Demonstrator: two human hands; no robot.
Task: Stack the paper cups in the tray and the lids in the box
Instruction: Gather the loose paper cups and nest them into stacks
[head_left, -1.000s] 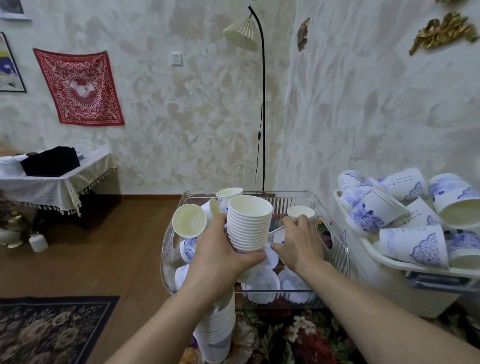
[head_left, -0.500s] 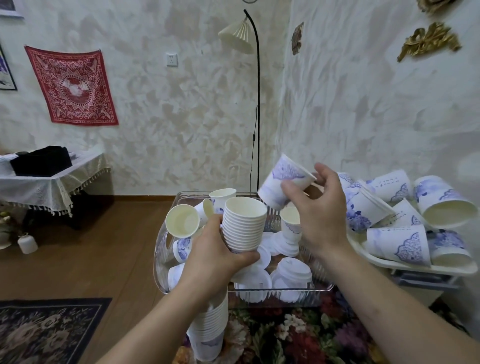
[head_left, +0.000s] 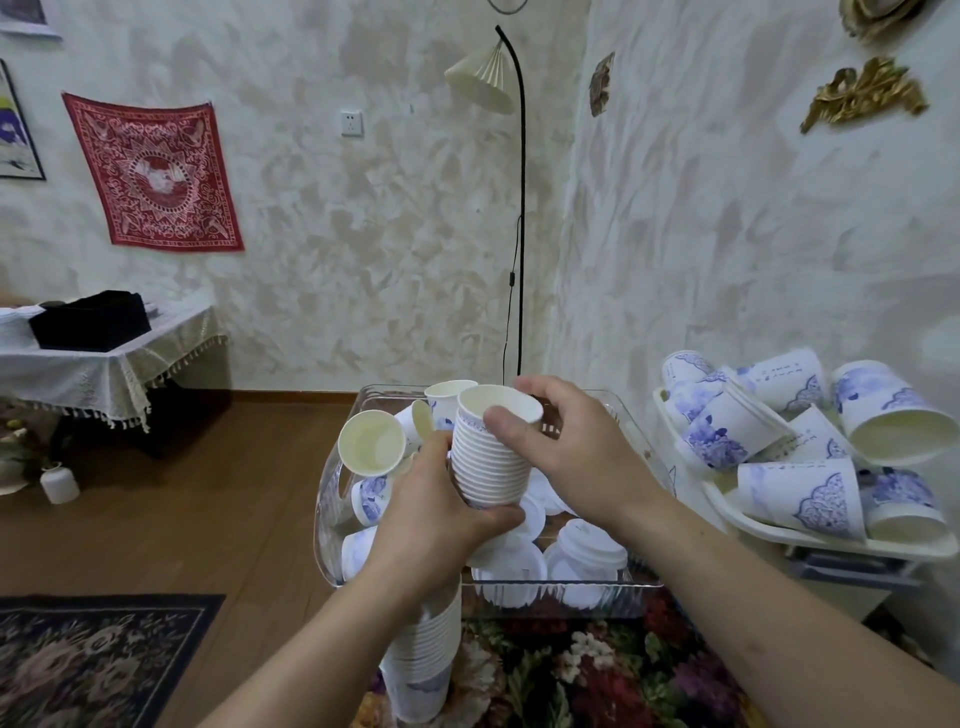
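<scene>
My left hand (head_left: 441, 512) grips a tall stack of nested white paper cups (head_left: 488, 467) held over the clear box (head_left: 639, 431). My right hand (head_left: 566, 447) holds the top cup (head_left: 501, 405) by its rim, thumb in front, seated in the stack. Loose blue-patterned cups (head_left: 371, 441) lie in the box's left half. White lids (head_left: 592, 545) are piled in its near right part. The white tray (head_left: 810, 540) at the right holds several blue-patterned cups (head_left: 800, 499) lying on their sides.
A floral cloth (head_left: 571, 675) covers the surface under the box. A black floor lamp (head_left: 519, 208) stands behind the box in the corner. A side table with a lace cloth (head_left: 104, 369) is at the far left, and a dark rug (head_left: 93, 654) lies on the wooden floor.
My right hand lifted a blue-patterned cup out of the box, turned it upright and set it into the top of the stack that my left hand holds.
</scene>
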